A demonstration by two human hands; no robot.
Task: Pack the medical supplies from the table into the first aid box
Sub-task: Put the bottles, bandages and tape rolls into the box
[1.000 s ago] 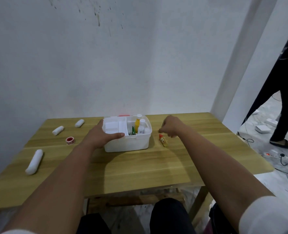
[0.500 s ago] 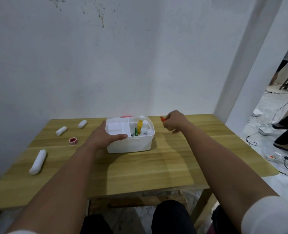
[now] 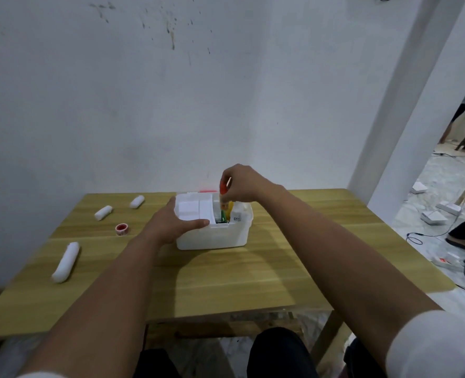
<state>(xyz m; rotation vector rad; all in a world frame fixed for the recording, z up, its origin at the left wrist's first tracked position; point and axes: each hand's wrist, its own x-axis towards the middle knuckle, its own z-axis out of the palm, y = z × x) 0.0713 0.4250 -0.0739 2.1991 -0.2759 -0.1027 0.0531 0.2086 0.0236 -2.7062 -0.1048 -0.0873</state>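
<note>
Head view: right hand (image 3: pixel 240 186) pinches a small orange-capped tube (image 3: pixel 222 196) over the white plastic box (image 3: pixel 212 236); left hand (image 3: pixel 178 223), fingers spread, steadies it. Next: let go.

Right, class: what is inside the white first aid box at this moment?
In the first aid box: a white tray, a green packet, a labelled white bottle, and an orange-capped tube the right hand lowers in. Lower contents are hidden.
</note>
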